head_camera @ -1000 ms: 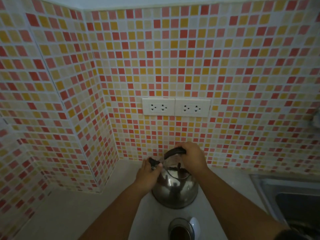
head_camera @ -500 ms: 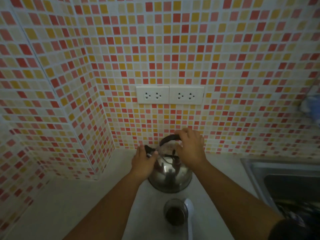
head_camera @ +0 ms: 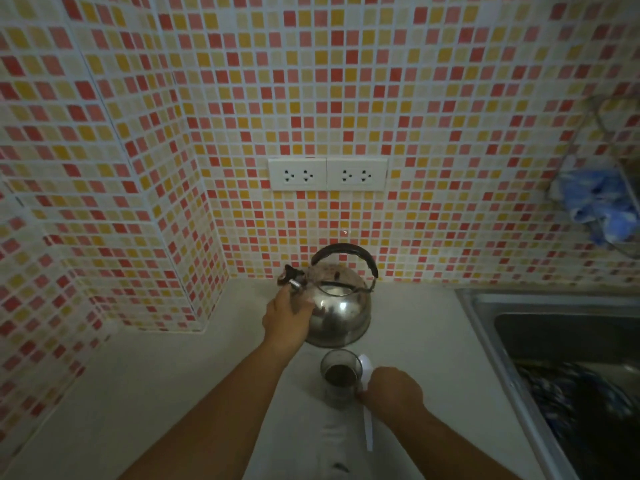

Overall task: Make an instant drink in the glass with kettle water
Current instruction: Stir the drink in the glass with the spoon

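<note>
Stainless steel catches the dim light at the centre of the frame, where a whistling kettle (head_camera: 341, 311) stands on the pale countertop (head_camera: 145, 393), close to the mosaic-tiled wall (head_camera: 450, 116). Its black arched handle (head_camera: 349, 252) stands upright above the body, and its lid opening shows as a pale oval on top. The spout, with its dark cap (head_camera: 290, 273), points toward the left of the frame.

The left hand (head_camera: 287, 318) lies against the kettle's left flank just under the spout, fingers curled onto the metal; how firmly it grips cannot be told.

Just below the kettle, nearer the bottom of the frame, stands a clear glass (head_camera: 341, 379) with something dark in its bottom. A white plastic spoon (head_camera: 367, 403) lies on the counter right beside the glass, on its right, bowl end toward the kettle and handle running down toward the lower edge. The right hand (head_camera: 394, 389) is closed over the spoon's handle, fingers drawn together around it, knuckles just beside the glass.

On the wall above the kettle sit two white double sockets (head_camera: 327, 174). A steel sink (head_camera: 554, 334) fills the lower right, and a wire rack holding something blue (head_camera: 602, 206) hangs at the right edge.
</note>
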The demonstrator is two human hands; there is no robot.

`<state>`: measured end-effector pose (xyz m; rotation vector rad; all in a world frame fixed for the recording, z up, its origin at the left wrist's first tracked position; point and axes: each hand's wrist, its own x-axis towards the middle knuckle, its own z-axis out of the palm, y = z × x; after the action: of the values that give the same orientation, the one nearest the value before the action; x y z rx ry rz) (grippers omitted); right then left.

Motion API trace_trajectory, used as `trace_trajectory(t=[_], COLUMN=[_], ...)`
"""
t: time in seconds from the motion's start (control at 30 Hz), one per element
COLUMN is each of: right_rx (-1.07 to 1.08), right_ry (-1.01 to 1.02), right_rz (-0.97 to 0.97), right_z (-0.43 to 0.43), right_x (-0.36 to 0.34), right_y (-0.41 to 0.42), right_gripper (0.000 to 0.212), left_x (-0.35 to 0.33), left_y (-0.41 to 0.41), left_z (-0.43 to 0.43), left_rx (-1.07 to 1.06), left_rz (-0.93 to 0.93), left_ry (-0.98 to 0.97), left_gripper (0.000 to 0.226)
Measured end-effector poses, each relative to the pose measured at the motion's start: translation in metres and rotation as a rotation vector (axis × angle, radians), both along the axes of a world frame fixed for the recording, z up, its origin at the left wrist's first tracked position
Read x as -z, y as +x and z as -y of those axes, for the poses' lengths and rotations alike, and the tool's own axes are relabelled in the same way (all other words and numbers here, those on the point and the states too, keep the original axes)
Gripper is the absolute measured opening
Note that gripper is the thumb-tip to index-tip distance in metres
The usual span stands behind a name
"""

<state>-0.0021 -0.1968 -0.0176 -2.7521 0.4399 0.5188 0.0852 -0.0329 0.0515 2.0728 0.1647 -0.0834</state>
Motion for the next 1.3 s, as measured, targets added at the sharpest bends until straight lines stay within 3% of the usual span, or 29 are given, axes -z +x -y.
trace_trajectory(t=[0.17,0.23,0.33,0.5,0.6,0.8,1.13,1.3], right_rx=[0.140,0.194,0.279,0.324,0.204,-0.100,-0.148,-0.210], right_ry=[0.030,0.085,0.169,0.304,0.359,0.134,0.050,0.204], right_rz=[0.034,0.038,0.067,0.339,0.427,0.263,0.182,0.217], right_z=[-0.004,0.001,0.010,0.026,0.032,0.012,-0.003,-0.011], right_x=[-0.003,-0.005,-0.014,-0.059,-0.095,-0.132,-0.136,-0.126], right_y=[-0.010,-0.015,-0.018,-0.010,-0.008,-0.008,-0.002,0.002], right_gripper=[0.030,0.024,0.028,0.019,0.007,0.015,0.021,0.028], left_x=[-0.003,-0.001,0.004,0.017,0.019,0.024,0.029,0.025], left_y=[-0.020,-0.027,-0.038,-0.051,-0.052,-0.053,-0.055,-0.054], left_z=[0.001,-0.001,-0.005,-0.007,-0.006,-0.004,-0.004,-0.002], left_rx=[0.171,0.299,0.463,0.642,0.639,0.538,0.446,0.427], left_rz=[-0.137,-0.213,-0.274,-0.203,-0.138,-0.130,-0.182,-0.199], left_ry=[-0.146,-0.185,-0.043,0.294,0.337,0.347,0.212,0.234], left_gripper=[0.058,0.072,0.095,0.106,0.099,0.083,0.085,0.079])
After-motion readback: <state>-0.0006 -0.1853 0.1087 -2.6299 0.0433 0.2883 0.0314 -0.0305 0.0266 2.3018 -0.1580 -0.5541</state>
